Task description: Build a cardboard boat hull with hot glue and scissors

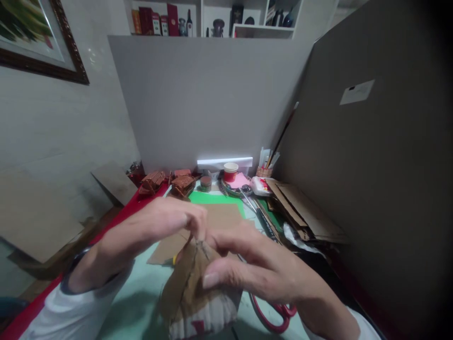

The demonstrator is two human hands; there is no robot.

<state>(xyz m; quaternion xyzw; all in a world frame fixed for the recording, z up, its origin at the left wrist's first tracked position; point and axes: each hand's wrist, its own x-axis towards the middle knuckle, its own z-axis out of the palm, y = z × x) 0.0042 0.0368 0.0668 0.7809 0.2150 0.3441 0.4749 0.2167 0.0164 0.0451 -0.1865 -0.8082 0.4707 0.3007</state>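
Left hand [173,216] pinches the cardboard [194,295] at its top; right hand [260,267] clasps its side, probably the safest hold: likely light, crushable.

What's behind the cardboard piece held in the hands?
Behind the cardboard piece, flat brown cardboard and a yellow bit show past its left edge; anything directly behind is covered.

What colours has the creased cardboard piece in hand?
Cardboard piece: brown above, whitish below, red mark; head view.
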